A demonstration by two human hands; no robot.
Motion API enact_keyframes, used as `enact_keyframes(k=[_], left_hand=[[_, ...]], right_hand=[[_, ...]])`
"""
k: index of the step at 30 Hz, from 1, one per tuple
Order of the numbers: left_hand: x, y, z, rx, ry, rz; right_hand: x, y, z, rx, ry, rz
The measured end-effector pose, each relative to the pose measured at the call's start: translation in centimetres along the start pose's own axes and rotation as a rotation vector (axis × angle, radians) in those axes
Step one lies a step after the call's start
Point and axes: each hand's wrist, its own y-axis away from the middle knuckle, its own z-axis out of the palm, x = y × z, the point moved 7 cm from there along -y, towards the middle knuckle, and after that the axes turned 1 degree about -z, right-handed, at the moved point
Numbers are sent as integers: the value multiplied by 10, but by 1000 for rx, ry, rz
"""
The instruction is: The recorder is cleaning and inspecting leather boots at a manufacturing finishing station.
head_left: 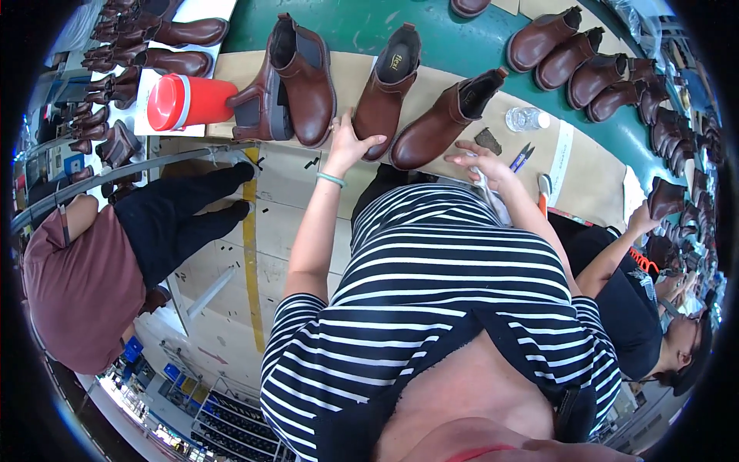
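Several brown Chelsea boots stand in front of me along the near edge of the cardboard-covered table. My left hand (351, 145) is open, fingers spread and thumb out, beside the toe of the middle boot (379, 108). To its left are an upright boot (306, 96) and a boot tipped on its side (262, 104). My right hand (489, 168) is near the toe of the right-hand boot (437, 131). A white cloth (493, 199) is tucked in its palm, while some fingers reach toward that boot.
A red jug (171, 102) stands at the left. On the right lie a clear bottle (525, 118), a dark scrap (488, 141) and blue pens (522, 158). More boots (543, 38) line the green surface. Co-workers stand left (85, 285) and right (623, 308), the latter holding a boot (665, 199).
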Motion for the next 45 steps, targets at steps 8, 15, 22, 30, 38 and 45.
enact_keyframes(k=[8,15,22,30,38,45], left_hand=[[5,7,10,-241,991,-442],[35,12,9,-140,1229,-375],[47,35,-15,219,984,-136],[53,66,-29,494,342,101],[45,76,-21,629,333,65],[23,77,-19,630,359,77]], right_hand=[[3,-8,22,86,-555,-138],[-34,6,29,293,-251,-356],[-37,24,10,395,-201,-401],[-31,35,-6,465,-101,-473],[-24,26,-5,516,45,-395],[-30,20,4,499,28,-439]])
